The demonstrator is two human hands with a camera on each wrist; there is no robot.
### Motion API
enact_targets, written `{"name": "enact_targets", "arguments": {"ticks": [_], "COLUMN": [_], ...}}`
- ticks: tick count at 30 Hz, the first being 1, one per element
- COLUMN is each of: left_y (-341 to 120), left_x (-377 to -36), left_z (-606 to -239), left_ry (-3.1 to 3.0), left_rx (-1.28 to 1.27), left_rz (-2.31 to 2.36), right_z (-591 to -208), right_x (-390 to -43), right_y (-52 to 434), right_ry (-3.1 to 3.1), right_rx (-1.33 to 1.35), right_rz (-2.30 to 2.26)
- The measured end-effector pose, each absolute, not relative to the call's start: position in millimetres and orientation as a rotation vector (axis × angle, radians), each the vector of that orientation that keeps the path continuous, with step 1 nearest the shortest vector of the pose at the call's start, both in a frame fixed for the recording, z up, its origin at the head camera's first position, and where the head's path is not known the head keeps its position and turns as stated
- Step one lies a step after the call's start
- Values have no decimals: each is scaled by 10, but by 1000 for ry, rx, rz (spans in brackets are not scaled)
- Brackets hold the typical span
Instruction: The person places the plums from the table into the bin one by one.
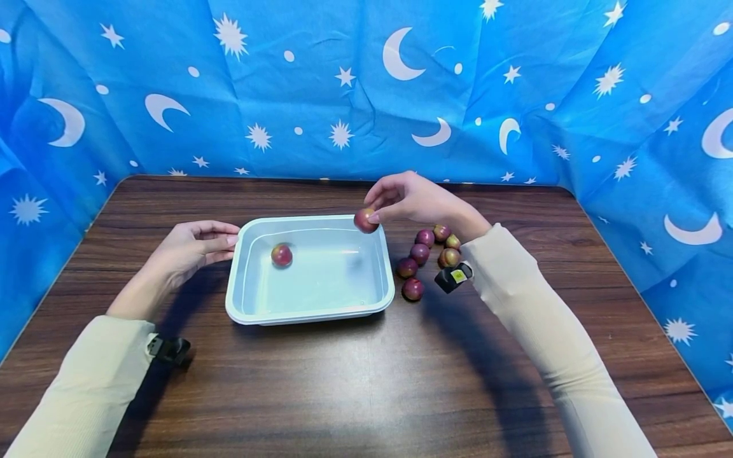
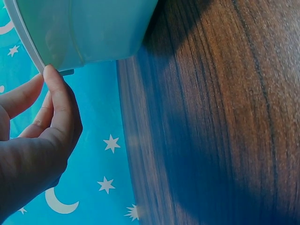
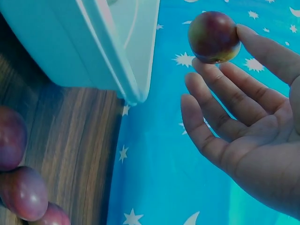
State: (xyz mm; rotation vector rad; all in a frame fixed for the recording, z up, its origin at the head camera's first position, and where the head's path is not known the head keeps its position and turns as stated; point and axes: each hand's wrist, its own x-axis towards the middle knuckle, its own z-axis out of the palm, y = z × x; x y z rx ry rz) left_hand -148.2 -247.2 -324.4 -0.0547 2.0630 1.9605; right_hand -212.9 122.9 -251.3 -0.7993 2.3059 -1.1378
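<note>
A pale plastic tray (image 1: 246,299) sits mid-table with one red-purple plum (image 1: 281,254) inside, near its left side. My right hand (image 1: 375,213) pinches a second plum (image 1: 365,220) between thumb and forefinger, just above the tray's far right corner. In the right wrist view that plum (image 3: 214,36) sits at the fingertips (image 3: 248,37), beside the tray's wall (image 3: 70,47), and the other fingers are spread. My left hand (image 1: 229,243) lies at the tray's left rim, with its fingertips (image 2: 50,75) touching the rim (image 2: 28,42).
Several more plums (image 1: 424,254) lie in a cluster on the brown wooden table (image 1: 366,381) right of the tray, and they show low in the right wrist view (image 3: 18,192). Blue cloth with stars and moons (image 1: 366,95) walls the table on three sides.
</note>
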Motion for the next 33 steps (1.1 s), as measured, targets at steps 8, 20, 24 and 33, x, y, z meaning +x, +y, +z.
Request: {"name": "enact_targets", "arguments": {"ticks": [8, 20, 24, 33], "left_y": [-2471, -2480, -2484, -2486], "left_x": [-1483, -1481, -1484, -1495], "left_z": [-3265, -3264, -3265, -3269], "left_ry": [2042, 2021, 2032, 2043], "left_rx": [-59, -39, -32, -36], "left_rz": [1980, 2012, 2002, 1988], "right_z": [-2549, -2576, -2565, -2551], "right_x": [-2058, -2028, -2026, -2038], "right_y": [1131, 1130, 1167, 1266], "right_ry": [2306, 2286, 2284, 2321], "right_rx": [-826, -869, -825, -801], "right_rz": [-1131, -1154, -1151, -1128]}}
